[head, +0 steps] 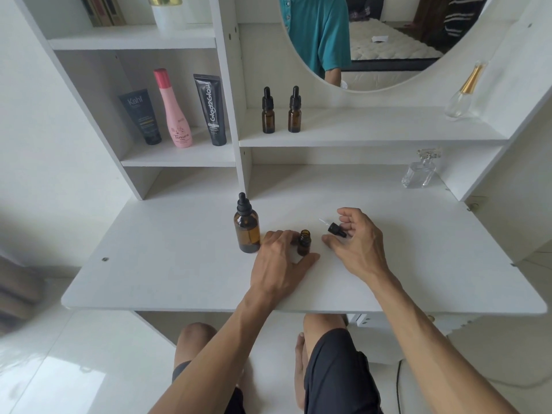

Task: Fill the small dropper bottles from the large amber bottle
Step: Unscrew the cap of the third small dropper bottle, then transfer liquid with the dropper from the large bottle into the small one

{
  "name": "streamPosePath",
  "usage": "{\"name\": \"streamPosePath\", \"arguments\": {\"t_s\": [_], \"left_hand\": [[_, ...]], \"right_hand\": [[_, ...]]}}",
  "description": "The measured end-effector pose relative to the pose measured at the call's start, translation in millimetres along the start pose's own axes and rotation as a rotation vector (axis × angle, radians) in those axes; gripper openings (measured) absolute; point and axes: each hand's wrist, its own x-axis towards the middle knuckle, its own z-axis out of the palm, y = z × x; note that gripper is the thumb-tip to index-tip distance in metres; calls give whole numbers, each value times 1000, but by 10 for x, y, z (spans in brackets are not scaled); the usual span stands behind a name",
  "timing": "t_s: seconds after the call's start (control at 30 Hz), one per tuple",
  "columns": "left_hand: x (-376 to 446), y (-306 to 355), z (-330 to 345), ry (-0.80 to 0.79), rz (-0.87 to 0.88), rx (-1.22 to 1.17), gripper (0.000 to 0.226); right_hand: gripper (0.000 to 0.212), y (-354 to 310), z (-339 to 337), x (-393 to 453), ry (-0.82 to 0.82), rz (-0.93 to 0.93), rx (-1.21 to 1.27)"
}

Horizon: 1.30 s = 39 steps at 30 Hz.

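The large amber bottle (247,231) stands capped with its black dropper on the white desk (179,276), left of centre. Just right of it stands a small amber bottle (304,243) with its neck uncovered. My left hand (280,258) holds this small bottle at its base between thumb and fingers. My right hand (358,243) pinches the small bottle's black dropper cap (337,229), its glass pipette pointing up and left, just right of the bottle's neck. Two more small dropper bottles (268,112) (294,111) stand capped on the shelf under the mirror.
Three cosmetic containers, a dark tube (142,116), a pink bottle (173,110) and a black tube (212,110), stand in the left shelf cubby. A clear glass perfume bottle (419,170) sits at the desk's back right; another with a gold neck (464,94) is on the shelf above.
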Motion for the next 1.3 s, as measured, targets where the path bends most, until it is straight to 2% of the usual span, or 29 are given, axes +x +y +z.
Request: {"name": "streamPosePath", "arguments": {"t_s": [0.17,0.3,0.43,0.57,0.63,0.77,0.93,1.17,1.3], "left_hand": [[-194,-33,-59,8,-31,-7,50],[-356,-55,-143,56,-28,-37,36],[-425,-64,-223,278,-94,-97,20],[-394,-29,-320,508,-205,-147,30],[-334,-58,-360,549,-274,-171,40],[-179,-156,-412,457,-320,-264,67],[-100,-189,-414,381,-222,-364,52],[-91,-237,-397,372,-238,-377,47],[-93,-243,-403,367,-222,-375,44]], "right_hand": [[64,-58,-67,-44,-57,3,1],[45,-218,-61,-97,59,-87,-30],[32,-537,-20,-109,99,-217,-4],[23,-921,92,-131,6,-282,103],[25,-1092,172,-124,-57,-291,141],[35,-1322,325,-65,-184,-279,146],[40,-1441,458,7,-250,-247,158],[21,-1442,531,51,-236,-245,179],[17,-1433,529,60,-250,-271,164]]}}
